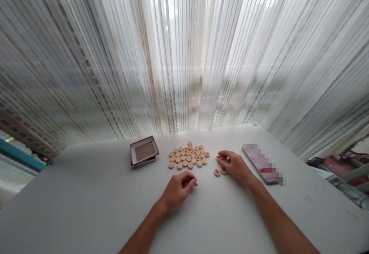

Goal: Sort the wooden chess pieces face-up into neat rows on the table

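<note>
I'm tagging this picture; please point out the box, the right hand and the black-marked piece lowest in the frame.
Box (pixel 145 152): head view, on its brown inside.
Right hand (pixel 235 165): head view, on the back of the hand.
Black-marked piece (pixel 216 172): head view, on its marked top face.

Some round pieces (pixel 216 172) bear markings (pixel 198 157) — too small to read.

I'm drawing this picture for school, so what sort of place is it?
Probably a room at home: there's a sheer, white, striped curtain, a flat white table and round, beige, wooden-looking game pieces.
</note>
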`<control>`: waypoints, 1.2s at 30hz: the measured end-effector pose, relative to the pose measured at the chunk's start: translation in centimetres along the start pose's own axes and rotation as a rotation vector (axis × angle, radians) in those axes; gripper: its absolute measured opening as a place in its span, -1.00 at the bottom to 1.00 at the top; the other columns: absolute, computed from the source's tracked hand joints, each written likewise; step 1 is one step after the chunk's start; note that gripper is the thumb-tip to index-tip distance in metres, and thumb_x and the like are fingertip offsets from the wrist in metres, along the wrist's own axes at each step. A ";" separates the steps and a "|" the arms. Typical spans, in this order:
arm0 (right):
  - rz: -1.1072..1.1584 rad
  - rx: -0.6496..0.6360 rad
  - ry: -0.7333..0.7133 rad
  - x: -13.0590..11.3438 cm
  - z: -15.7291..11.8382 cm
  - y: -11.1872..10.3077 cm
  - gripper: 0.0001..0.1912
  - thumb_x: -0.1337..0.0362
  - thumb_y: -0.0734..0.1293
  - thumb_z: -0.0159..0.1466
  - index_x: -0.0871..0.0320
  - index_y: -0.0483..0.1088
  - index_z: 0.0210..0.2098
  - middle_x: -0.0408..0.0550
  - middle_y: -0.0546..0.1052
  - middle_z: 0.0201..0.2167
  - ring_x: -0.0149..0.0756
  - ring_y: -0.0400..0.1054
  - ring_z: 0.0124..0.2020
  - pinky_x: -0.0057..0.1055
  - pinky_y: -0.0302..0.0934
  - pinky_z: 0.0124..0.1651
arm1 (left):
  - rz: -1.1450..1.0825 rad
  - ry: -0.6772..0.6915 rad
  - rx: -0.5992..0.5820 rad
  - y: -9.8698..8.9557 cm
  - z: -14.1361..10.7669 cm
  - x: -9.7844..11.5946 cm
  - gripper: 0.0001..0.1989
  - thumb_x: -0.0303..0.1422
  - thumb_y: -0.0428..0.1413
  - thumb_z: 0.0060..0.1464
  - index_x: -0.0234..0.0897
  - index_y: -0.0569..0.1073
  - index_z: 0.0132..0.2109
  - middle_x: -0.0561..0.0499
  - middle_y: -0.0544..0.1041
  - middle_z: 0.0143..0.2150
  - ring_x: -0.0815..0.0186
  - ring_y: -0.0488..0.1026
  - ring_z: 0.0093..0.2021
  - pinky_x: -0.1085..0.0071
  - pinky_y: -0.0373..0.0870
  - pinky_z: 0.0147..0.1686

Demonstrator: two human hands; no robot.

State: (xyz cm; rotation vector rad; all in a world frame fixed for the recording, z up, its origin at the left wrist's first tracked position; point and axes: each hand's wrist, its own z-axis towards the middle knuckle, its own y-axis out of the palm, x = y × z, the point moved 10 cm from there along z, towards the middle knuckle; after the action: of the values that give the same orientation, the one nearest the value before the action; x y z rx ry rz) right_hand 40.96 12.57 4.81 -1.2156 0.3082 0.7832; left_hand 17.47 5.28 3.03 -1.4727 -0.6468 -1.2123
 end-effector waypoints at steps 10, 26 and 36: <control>0.056 0.047 -0.039 -1.1 0.1 -0.7 -0.75 0.13 0.31 0.29 0.09 0.47 -0.11 -0.03 0.58 -0.21 -0.22 0.46 -0.26 -0.30 0.36 -0.23 | -0.006 0.013 0.006 0.0 0.0 0.0 -0.73 -0.17 0.08 0.23 -0.30 0.51 -0.22 -0.05 0.62 -0.32 0.32 0.48 -0.38 0.46 0.33 -0.38; 0.255 -0.168 -0.497 -14.5 -5.2 5.7 -0.44 0.46 0.27 0.26 -0.05 0.28 0.21 0.02 0.49 -0.07 -0.21 0.43 -0.08 -0.26 0.40 -0.05 | -0.059 0.026 0.025 -0.3 0.1 0.2 -0.62 -0.06 0.13 0.16 -0.33 0.57 -0.20 -0.02 0.55 -0.40 0.33 0.42 -0.42 0.47 0.30 -0.40; 0.292 -0.143 -0.352 -12.7 -4.6 6.0 -0.67 0.35 0.35 0.28 -0.01 0.43 0.02 -0.04 0.49 -0.18 -0.26 0.44 -0.20 -0.31 0.40 -0.11 | -0.108 0.015 -0.018 0.1 0.1 0.3 -0.56 -0.05 0.02 0.24 -0.32 0.60 -0.13 -0.02 0.57 -0.40 0.29 0.46 -0.38 0.45 0.34 -0.36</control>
State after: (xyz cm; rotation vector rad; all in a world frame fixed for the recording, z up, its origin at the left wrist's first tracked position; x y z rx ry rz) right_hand 28.77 4.39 6.53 -1.1532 0.1420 1.2713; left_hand 17.74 5.32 3.29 -1.4585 -0.7143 -1.3135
